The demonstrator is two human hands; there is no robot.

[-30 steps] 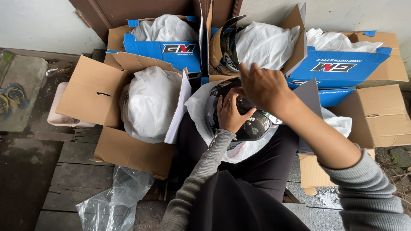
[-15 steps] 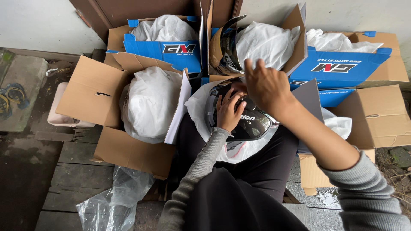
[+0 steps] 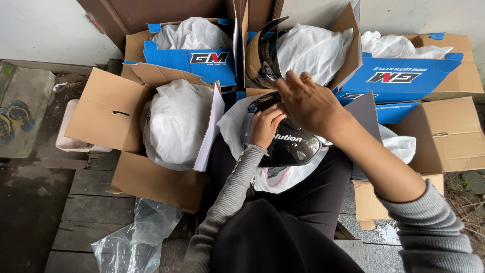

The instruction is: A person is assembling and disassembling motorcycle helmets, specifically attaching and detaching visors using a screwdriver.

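Note:
A glossy black helmet (image 3: 290, 146) lies on my lap, resting on its white cloth bag (image 3: 232, 126). My left hand (image 3: 265, 125) presses on the helmet's left side with curled fingers, gripping it. Just above the helmet's top hovers my right hand (image 3: 308, 103), fingers spread, a ring on one finger; whether it touches the shell I cannot tell. A grey sleeve covers each forearm.
Open cardboard boxes ring me: one at the left (image 3: 126, 116) with a white-bagged helmet (image 3: 174, 121), blue-and-brown boxes behind (image 3: 202, 55), (image 3: 404, 76), one holding a visored helmet (image 3: 265, 55). A brown box (image 3: 449, 136) stands at right. Clear plastic wrap (image 3: 131, 242) lies on the wooden planks.
The helmet has turned on my lap, showing more of its shiny shell. My right hand lifted off it and rose upward; my left hand kept its hold.

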